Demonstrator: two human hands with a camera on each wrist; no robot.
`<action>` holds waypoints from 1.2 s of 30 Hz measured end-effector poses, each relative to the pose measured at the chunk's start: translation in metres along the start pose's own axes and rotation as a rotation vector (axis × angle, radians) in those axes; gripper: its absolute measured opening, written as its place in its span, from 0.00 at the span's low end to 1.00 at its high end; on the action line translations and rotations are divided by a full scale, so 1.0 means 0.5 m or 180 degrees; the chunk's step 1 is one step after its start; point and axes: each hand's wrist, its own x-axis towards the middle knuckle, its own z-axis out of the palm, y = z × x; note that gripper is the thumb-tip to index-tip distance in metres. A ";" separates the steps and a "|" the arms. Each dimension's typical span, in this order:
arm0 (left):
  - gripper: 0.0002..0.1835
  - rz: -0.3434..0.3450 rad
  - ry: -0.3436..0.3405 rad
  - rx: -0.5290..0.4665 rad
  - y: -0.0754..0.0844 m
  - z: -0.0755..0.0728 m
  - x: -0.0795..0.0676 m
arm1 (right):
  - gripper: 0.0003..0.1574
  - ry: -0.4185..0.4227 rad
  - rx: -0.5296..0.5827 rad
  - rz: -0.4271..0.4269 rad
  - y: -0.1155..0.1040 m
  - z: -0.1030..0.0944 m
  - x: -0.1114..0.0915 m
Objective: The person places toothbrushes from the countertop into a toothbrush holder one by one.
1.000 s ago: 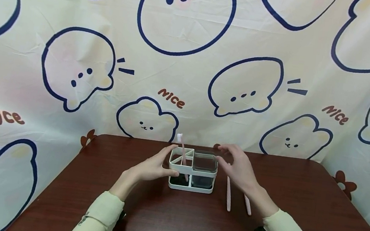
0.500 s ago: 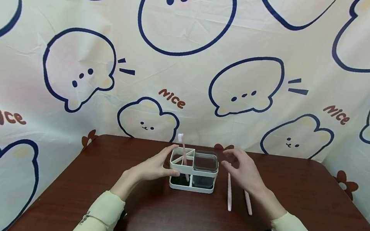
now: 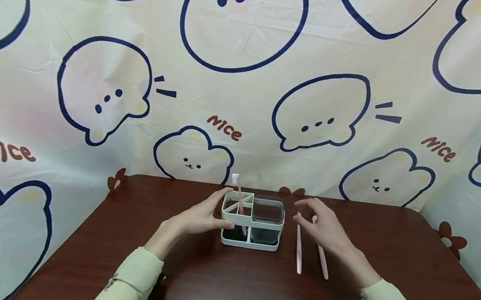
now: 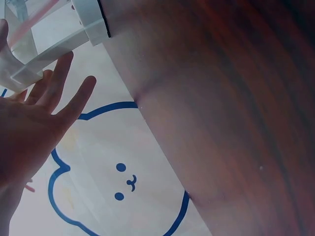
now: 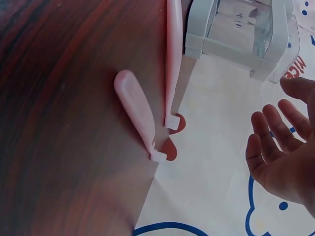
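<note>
The white holder (image 3: 251, 224) stands upright on the table (image 3: 204, 287) towards its far edge, with one pink toothbrush (image 3: 240, 201) leaning, bristles up, in its divided left half and one clear cup (image 3: 264, 235) in its right half; exactly which slot takes the brush I cannot tell. The left hand (image 3: 200, 218) grips the holder's left end, thumb at the front and fingers at the back, the little finger spread free. Just right of the holder lie two more pink brushes, the nearer one (image 3: 298, 251) and the outer one (image 3: 323, 263), heads pointing away. Above them hangs the right hand (image 3: 322, 225), fingers loosely bent and apart, holding nothing. The count is three brushes, one holder and one cup. The step in hand looks like loading brushes while steadying the holder; the next move seems to call for lowering the right fingers and pinching one lying brush. A bear-print sheet (image 3: 229, 98) backs everything.
</note>
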 end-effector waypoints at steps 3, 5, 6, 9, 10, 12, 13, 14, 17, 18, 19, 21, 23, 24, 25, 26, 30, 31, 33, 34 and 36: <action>0.51 -0.0005 -0.0013 -0.0007 0.001 0.000 0.000 | 0.20 -0.0067 0.0032 0.0037 0.008 -0.001 -0.002; 0.51 -0.0002 -0.0020 -0.0017 0.001 0.001 0.000 | 0.20 -0.0108 0.0048 0.0057 0.013 -0.002 -0.004; 0.51 -0.0004 -0.0020 -0.0012 0.001 0.001 0.000 | 0.20 -0.0133 0.0043 0.0066 0.015 -0.002 -0.004; 0.51 0.0003 -0.0013 -0.0013 0.001 0.001 0.000 | 0.21 -0.0225 0.0021 0.0101 0.021 -0.004 -0.006; 0.51 0.0004 -0.0011 -0.0013 0.001 0.001 0.000 | 0.21 -0.0263 0.0014 0.0117 0.022 -0.005 -0.007; 0.50 0.0005 -0.0012 -0.0015 0.001 0.001 0.000 | 0.22 -0.0341 0.0008 0.0148 0.026 -0.008 -0.009; 0.51 -0.0001 -0.0015 -0.0013 0.001 0.001 0.000 | 0.23 -0.0371 0.0010 0.0162 0.028 -0.009 -0.009; 0.51 -0.0009 -0.0018 -0.0005 0.001 0.001 0.000 | 0.24 -0.0394 0.0015 0.0175 0.030 -0.011 -0.010; 0.52 -0.0025 -0.0033 -0.0002 0.001 0.000 -0.001 | 0.25 -0.0451 0.0018 0.0148 0.038 -0.015 -0.014; 0.52 -0.0032 -0.0037 -0.0001 0.001 0.000 -0.001 | 0.25 -0.0462 0.0014 0.0135 0.042 -0.016 -0.015; 0.52 -0.0037 -0.0039 -0.0001 0.001 0.000 -0.001 | 0.25 -0.0476 0.0008 0.0112 0.045 -0.017 -0.016; 0.52 -0.0040 -0.0039 -0.0012 0.001 -0.001 -0.001 | 0.25 -0.0514 0.0002 0.0060 0.053 -0.018 -0.018; 0.52 -0.0036 -0.0036 -0.0018 0.001 -0.001 0.000 | 0.25 -0.0549 0.0009 0.0037 0.061 -0.021 -0.021; 0.52 -0.0035 -0.0034 -0.0017 0.002 -0.001 0.000 | 0.25 -0.0566 0.0011 0.0039 0.064 -0.022 -0.022; 0.52 -0.0034 -0.0034 -0.0017 0.002 0.000 0.000 | 0.25 -0.0588 0.0017 0.0039 0.068 -0.023 -0.023; 0.52 -0.0031 -0.0032 -0.0016 0.002 0.000 0.000 | 0.26 -0.0604 0.0021 0.0050 0.070 -0.025 -0.023; 0.51 -0.0031 -0.0041 -0.0030 0.003 -0.001 -0.001 | 0.28 -0.0683 0.0009 0.0120 0.079 -0.030 -0.025; 0.51 -0.0028 -0.0043 -0.0032 0.003 -0.001 -0.001 | 0.29 -0.0697 0.0000 0.0147 0.080 -0.030 -0.025; 0.51 -0.0024 -0.0044 -0.0034 0.004 -0.001 -0.002 | 0.30 -0.0739 -0.0014 0.0178 0.082 -0.031 -0.025; 0.52 -0.0022 -0.0044 -0.0035 0.004 -0.001 -0.001 | 0.30 -0.0760 -0.0028 0.0209 0.083 -0.032 -0.025; 0.52 -0.0027 -0.0035 -0.0026 0.004 -0.001 -0.002 | 0.31 -0.0804 -0.0029 0.0254 0.085 -0.032 -0.025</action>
